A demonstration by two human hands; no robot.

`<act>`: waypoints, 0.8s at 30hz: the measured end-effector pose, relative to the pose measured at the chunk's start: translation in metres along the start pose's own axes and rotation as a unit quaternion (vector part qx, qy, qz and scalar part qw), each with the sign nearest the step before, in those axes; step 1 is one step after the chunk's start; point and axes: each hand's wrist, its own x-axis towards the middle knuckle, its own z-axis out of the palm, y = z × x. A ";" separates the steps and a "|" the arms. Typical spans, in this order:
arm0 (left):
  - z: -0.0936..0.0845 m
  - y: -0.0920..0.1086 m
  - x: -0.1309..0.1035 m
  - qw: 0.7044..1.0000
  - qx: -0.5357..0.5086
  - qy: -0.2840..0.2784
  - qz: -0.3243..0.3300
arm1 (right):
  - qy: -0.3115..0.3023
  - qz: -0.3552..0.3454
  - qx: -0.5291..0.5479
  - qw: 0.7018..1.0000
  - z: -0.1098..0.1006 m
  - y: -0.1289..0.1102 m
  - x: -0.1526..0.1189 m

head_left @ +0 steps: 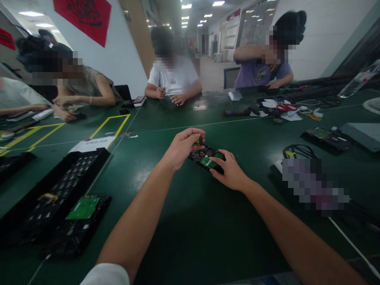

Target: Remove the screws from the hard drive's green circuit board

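Observation:
Before me on the green table lies an opened black device (204,161) with a green circuit board and metal parts inside. My left hand (184,147) is closed around the yellow-and-black handle of a small screwdriver (200,139), above the device's far left end; its tip is hidden. From the right, my right hand (230,169) grips the near right end of the device, thumb and fingers across its edges.
At the left stand a long black tray (67,178) with small parts and another black unit with a green board (84,208). To the right are a black unit (325,139), a grey box (363,134) and a cable (299,152). Several people sit across the table.

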 end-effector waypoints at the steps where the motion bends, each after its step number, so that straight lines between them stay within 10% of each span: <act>1: 0.000 0.000 0.000 1.000 -0.001 0.002 -0.001 | -0.005 0.005 0.001 1.000 0.000 -0.001 0.000; 24: -0.002 -0.002 0.000 0.999 0.037 -0.009 0.014 | 0.006 0.028 -0.001 1.000 0.001 -0.003 0.002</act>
